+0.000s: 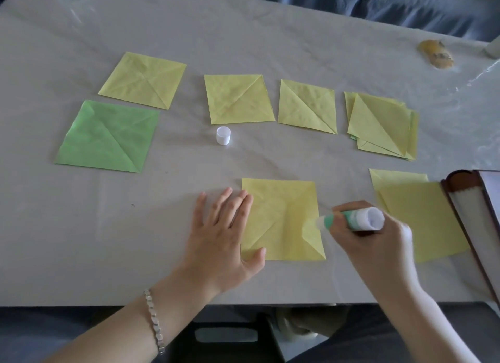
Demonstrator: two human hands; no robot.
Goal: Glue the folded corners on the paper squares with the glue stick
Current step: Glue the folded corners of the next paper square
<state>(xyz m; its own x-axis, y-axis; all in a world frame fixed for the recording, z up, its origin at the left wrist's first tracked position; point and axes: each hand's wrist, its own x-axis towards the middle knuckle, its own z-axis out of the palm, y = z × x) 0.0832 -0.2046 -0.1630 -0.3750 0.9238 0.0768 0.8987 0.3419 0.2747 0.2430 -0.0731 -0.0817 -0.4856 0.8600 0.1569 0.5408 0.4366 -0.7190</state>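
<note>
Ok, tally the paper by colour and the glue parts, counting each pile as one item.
Single yellow squares: 4
Green square: 1
Yellow piles: 2, sheets in each not countable
Glue stick: 1
White cap: 1
Total: 9

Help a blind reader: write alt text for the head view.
The right hand holds a glue stick to a yellow paper square that the left hand presses down. A white cap and more folded squares lie beyond.

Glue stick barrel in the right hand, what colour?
Green and white bands on the glue stick, held by the right hand. Head view, the only one.
</note>
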